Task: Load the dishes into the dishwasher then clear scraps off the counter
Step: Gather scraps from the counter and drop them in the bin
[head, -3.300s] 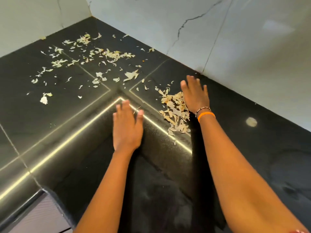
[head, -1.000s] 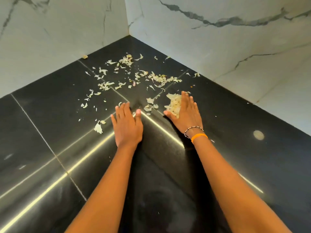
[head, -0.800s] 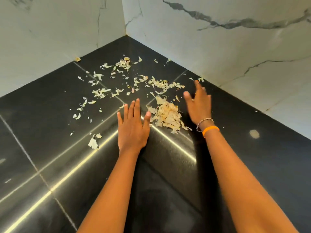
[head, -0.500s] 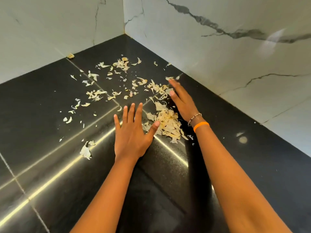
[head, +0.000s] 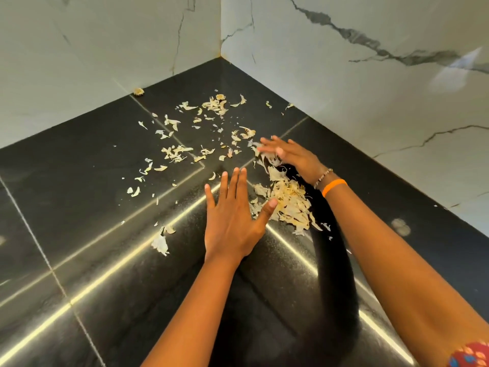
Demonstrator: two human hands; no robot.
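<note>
I have my left hand (head: 232, 221) flat on the black table (head: 79, 207), fingers straight and holding nothing, its thumb against the heap of scraps (head: 287, 205); I judge it serves as a stop to sweep against. My right hand (head: 288, 154) is blurred, fingers extended and low over the table beyond the heap, gripping nothing that I can see, placed to rake flakes toward the left. Loose scraps (head: 185, 149) lie scattered farther out toward the corner, one bit (head: 138, 91) right against the marble wall (head: 344, 102). The walls close two sides; open room lies toward me and leftward.
</note>
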